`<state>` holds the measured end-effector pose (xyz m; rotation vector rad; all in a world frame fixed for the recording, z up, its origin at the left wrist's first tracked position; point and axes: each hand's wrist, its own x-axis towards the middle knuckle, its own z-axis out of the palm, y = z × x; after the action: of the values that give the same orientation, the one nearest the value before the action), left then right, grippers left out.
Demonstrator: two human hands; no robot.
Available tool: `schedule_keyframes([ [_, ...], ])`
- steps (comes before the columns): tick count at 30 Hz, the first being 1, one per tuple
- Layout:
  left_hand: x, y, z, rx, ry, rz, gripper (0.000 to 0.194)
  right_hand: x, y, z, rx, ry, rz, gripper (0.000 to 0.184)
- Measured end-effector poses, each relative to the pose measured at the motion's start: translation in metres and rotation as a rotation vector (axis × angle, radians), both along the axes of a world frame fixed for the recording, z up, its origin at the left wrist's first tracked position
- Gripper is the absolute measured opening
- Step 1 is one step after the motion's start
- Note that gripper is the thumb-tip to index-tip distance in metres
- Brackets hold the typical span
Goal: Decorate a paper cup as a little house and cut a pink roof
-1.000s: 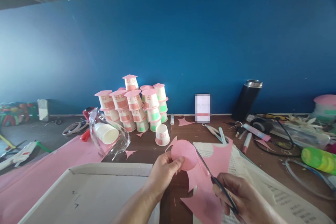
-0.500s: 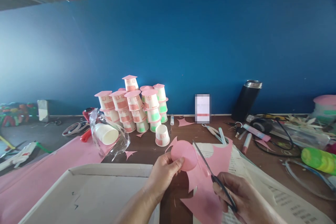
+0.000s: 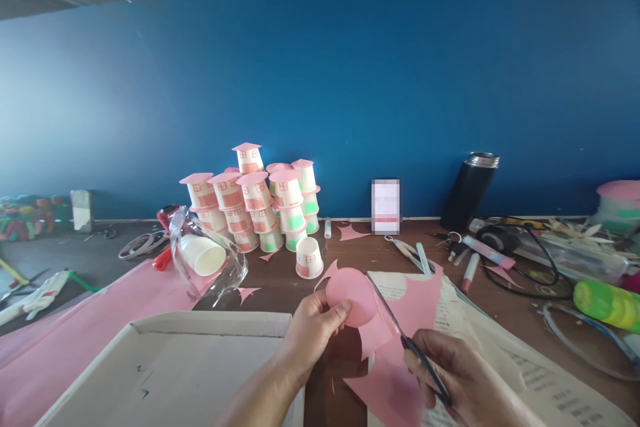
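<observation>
A round pink paper disc (image 3: 353, 297) is pinched between the thumb and fingers of my left hand (image 3: 311, 328). My right hand (image 3: 453, 368) grips a pair of scissors (image 3: 384, 303) by the dark handles, its fingers wrapped around them. The blades point up and left, along the right edge of the disc; whether they touch it I cannot tell. Below the disc lies a larger pink paper sheet (image 3: 397, 373) with curved cut-outs. An upside-down paper cup (image 3: 309, 259) with a drawn window stands just beyond my left hand.
Several decorated cups with pink paper roofs (image 3: 255, 190) are stacked at the back. A white box lid (image 3: 210, 373) lies front left, beside a pink sheet (image 3: 120, 313). Printed paper (image 3: 480, 333), markers (image 3: 471, 273), a dark bottle (image 3: 470, 193) and cables occupy the right.
The scissors have shifted slightly left, closer to the disc's right edge. Pink paper beside the disc has changed position a little. My left hand stays almost still.
</observation>
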<state>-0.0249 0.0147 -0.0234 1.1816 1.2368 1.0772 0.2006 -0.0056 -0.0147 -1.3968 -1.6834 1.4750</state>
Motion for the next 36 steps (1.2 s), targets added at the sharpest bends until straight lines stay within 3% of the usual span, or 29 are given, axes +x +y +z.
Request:
schedule_keyframes([
  [22, 0.000, -0.001, 0.003, -0.009, -0.025, -0.018, 0.033, 0.001, 0.001, -0.007, 0.004, -0.015, -0.032, 0.051],
  [36, 0.001, -0.001, 0.005, 0.004, -0.008, -0.013, 0.033, -0.001, 0.000, 0.003, 0.014, -0.025, -0.013, 0.052],
])
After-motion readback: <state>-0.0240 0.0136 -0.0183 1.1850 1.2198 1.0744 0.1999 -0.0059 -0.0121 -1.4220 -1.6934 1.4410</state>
